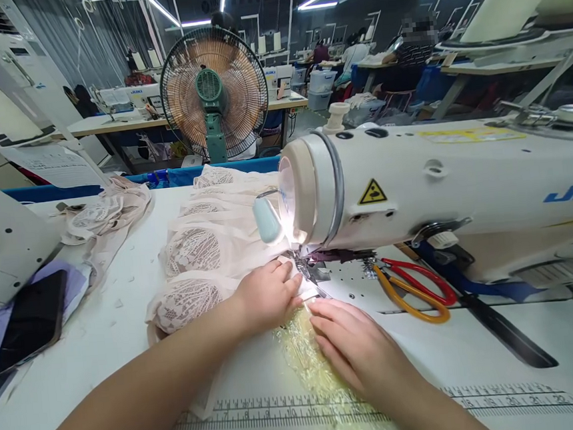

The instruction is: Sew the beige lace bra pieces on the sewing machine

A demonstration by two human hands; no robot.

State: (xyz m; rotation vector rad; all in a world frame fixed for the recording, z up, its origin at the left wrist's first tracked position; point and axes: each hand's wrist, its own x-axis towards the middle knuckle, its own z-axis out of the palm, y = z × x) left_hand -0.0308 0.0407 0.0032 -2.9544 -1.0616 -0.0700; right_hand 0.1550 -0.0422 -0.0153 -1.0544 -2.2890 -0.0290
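Note:
My left hand (268, 293) lies on pale lace fabric (193, 297) just left of the presser foot (307, 270) of a white sewing machine (415, 190), fingers curled and pressing the cloth down. My right hand (350, 343) rests flat, fingers stretched toward the needle, on a strip of yellow lace (304, 361) that runs toward me. A row of lace bra cups (194, 250) trails away behind the left hand.
Red and yellow handled scissors (413, 287) lie under the machine arm. A black phone (29, 321) sits at the left edge, more lace pieces (101, 218) beyond it. A standing fan (213, 94) is behind the table. A ruler strip (264, 414) runs along the front edge.

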